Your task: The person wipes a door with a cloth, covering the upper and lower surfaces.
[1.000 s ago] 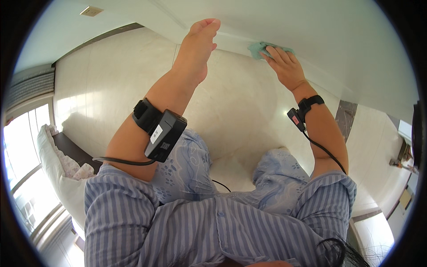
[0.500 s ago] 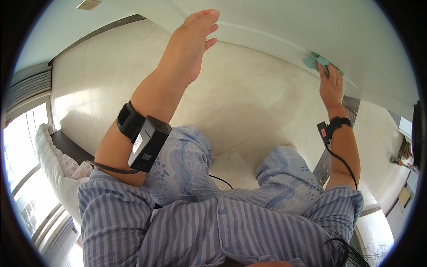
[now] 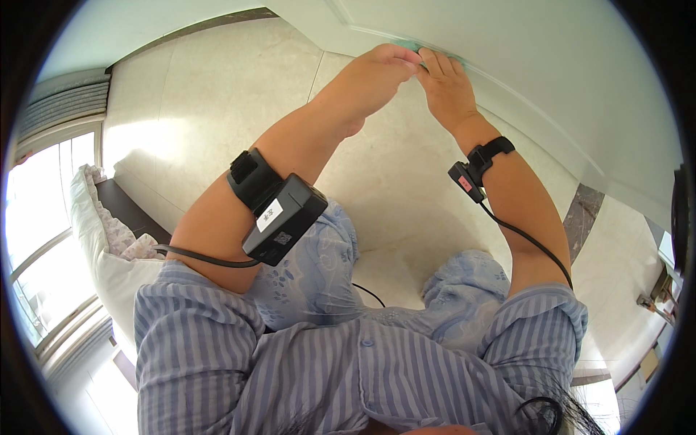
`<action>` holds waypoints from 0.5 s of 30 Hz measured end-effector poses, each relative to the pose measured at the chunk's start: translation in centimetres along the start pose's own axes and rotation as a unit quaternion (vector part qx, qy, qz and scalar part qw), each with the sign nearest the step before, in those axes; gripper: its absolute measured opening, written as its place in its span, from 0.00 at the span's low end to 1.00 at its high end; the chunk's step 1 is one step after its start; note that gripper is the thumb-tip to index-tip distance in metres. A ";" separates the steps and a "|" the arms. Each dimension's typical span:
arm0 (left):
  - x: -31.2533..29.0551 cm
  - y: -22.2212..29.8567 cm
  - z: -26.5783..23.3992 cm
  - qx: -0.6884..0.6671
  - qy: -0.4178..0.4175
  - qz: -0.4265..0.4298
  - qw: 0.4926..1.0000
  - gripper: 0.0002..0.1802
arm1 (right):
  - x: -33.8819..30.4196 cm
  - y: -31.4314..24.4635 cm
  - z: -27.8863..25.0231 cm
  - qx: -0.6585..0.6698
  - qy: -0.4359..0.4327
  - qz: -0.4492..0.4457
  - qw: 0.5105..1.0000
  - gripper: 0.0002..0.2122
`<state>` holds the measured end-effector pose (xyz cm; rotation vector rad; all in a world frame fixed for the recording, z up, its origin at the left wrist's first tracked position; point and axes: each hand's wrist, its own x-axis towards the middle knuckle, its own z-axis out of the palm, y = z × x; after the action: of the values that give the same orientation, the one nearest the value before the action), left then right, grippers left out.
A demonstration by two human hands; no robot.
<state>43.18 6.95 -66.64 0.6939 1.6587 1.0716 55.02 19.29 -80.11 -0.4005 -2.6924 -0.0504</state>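
Note:
A thin green cloth (image 3: 408, 45) lies against the lower part of a pale panelled surface (image 3: 536, 65) at the top of the view. My right hand (image 3: 447, 85) presses on the cloth, its fingers bent over it and covering most of it. From the left, my left hand (image 3: 384, 69) meets it at the cloth's near edge. Its fingertips are drawn together on the green fabric and touch the fingers of my right hand. Part of the cloth is hidden beneath both hands.
Pale floor tiles (image 3: 391, 159) spread below the panel, with a dark stone strip (image 3: 582, 217) at the right. A white cushion (image 3: 109, 268) and a bright window (image 3: 51, 239) are on the left. Cabled black devices are strapped to both my forearms.
My right hand has moved left along the panel with the green cloth. My left hand, stretched out apart before, has come over to the right and now touches the cloth and right hand.

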 end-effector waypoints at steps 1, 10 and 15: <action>0.1 0.0 0.0 0.001 -0.002 -0.001 1.000 0.19 | 0.0 -0.2 0.1 -0.002 -0.007 -0.004 1.000 0.21; 0.2 0.1 0.6 0.108 -0.138 -0.021 0.984 0.19 | -9.7 6.8 -4.1 -0.113 0.029 -0.001 0.993 0.25; 0.3 -0.1 0.6 0.127 -0.139 -0.015 0.982 0.20 | -18.1 11.5 -7.3 -0.192 -0.003 0.069 0.979 0.24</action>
<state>43.64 7.33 -66.93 0.9354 1.5699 0.7091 76.96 24.76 -81.11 -0.7032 -2.6477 -0.5356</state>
